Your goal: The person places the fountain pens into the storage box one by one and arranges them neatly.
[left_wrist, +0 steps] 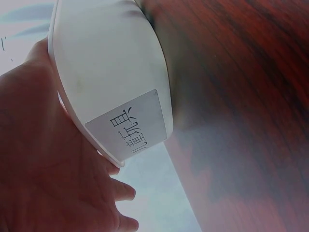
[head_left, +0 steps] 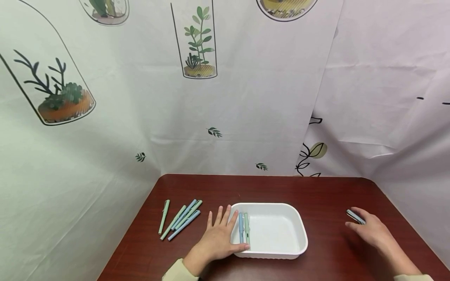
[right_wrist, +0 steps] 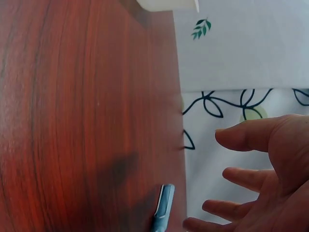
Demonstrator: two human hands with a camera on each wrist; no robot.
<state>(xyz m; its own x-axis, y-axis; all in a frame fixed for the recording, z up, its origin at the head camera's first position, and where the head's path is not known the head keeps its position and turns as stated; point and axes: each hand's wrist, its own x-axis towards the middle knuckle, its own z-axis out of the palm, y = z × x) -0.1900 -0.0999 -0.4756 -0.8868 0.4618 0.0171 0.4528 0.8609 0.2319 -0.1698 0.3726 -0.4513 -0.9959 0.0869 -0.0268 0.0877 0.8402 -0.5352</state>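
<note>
My left hand [head_left: 218, 238] rests with fingers spread on the left edge of a white plastic tray [head_left: 299, 242], its thumb reaching over the front left corner. In the left wrist view the palm lies along the rim of the tray [left_wrist: 106, 58]. Inside, a blue pen [head_left: 241, 226] and a green pen [head_left: 247, 224] lie side by side near that thumb. Over at the right of the table, my right hand [head_left: 372, 230] hovers by a bluish pen [head_left: 356, 216]. The right wrist view shows its fingers extended and apart from the pen [right_wrist: 164, 208].
Several green and blue pens lie left of the tray, including a lone green pen [head_left: 164, 216] and a blue pen [head_left: 184, 225] in a loose pile. The dark red wooden table [head_left: 327, 195] backs onto a white printed curtain [head_left: 246, 117].
</note>
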